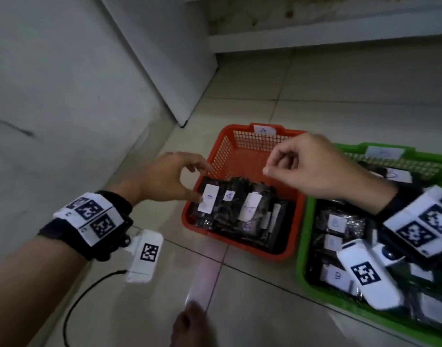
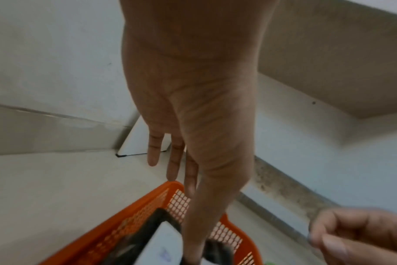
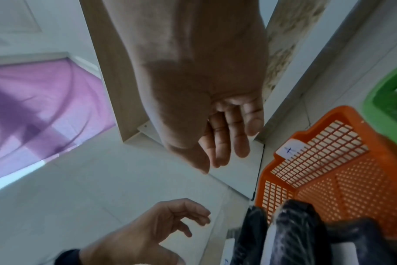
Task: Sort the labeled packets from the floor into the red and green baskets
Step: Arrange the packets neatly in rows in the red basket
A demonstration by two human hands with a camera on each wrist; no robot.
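Your left hand (image 1: 164,176) hovers loosely curled and empty at the red basket (image 1: 285,254) rim, thumb just beside the "A" packet (image 1: 208,201) inside. Your right hand (image 1: 312,166), fingers half-curled, holds nothing above that basket; the green basket (image 1: 300,261) sits beside it.

1. The red basket (image 1: 242,242) and green basket (image 1: 301,249) are showing smooth moulded plastic with perforated mesh walls.
2. The packets (image 1: 230,209) are glinting as crinkled, glossy dark plastic film, carrying matt white paper labels (image 1: 208,198).
3. The floor (image 1: 340,101) is looking like smooth, faintly shiny pale tile.
4. The curtain (image 3: 34,100) is hanging as soft purple cloth.
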